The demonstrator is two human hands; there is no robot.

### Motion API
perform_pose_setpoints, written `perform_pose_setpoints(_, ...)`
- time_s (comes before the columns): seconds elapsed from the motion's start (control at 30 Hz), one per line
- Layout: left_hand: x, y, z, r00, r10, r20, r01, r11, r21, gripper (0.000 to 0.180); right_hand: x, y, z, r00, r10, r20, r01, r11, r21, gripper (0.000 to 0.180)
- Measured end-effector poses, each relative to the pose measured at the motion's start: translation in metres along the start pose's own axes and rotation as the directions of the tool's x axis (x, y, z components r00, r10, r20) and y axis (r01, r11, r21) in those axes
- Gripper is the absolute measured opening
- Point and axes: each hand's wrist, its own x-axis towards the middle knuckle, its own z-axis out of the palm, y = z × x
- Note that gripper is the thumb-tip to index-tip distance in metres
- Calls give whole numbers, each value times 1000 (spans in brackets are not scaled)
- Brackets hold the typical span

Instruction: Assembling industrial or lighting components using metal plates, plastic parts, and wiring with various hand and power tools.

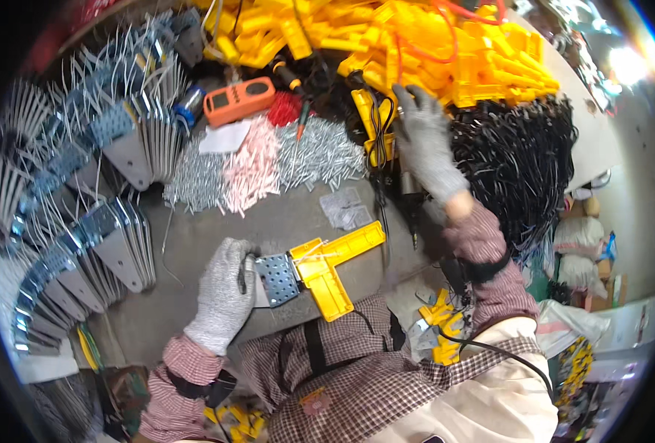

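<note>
While the left hand [223, 295] in its grey knitted glove pinches the edge of a perforated grey metal plate [277, 279], it keeps this plate flat on the grey desk [194, 244] close to the near edge. The plate is joined to a yellow plastic L-shaped bracket [331, 267], which lies just beside it toward the middle of the desk. The right hand [423, 140], also gloved, reaches to the far edge with fingers half spread over a yellow-handled tool [373, 125] with black cord; I cannot tell if it already clasps it. Behind is a heap of yellow plastic parts [416, 44], and a pile of small silver screws [320, 155] is near. I judge the step is fetching the tool; next it must come to the plate.
</note>
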Motion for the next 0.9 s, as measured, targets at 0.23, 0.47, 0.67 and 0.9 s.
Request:
perform_pose_setpoints(0.23, -22, -7, -7, 996, -89, -20, 89, 996, 15, 12, -91, -32, -105, 524, -720, 455, 446, 687, 573, 41)
perform_pose_setpoints(0.47, 14, 8, -30, 999, -27, 43, 38, 966, -255, 31, -71, -29, -80, 842, -405, 357, -228, 332, 915, 16)
perform_pose_setpoints(0.67, 75, 33, -22, 891, -255, 375, 447, 362, -818, 35, -32, -115, -35, 656, -253, 711, -671, 235, 703, 20)
perform_pose_setpoints(0.9, 66, 7, -9, 882, -464, 80, 364, 565, -741, 28, -50, -113, -1, 759, -113, 641, -627, 140, 766, 18)
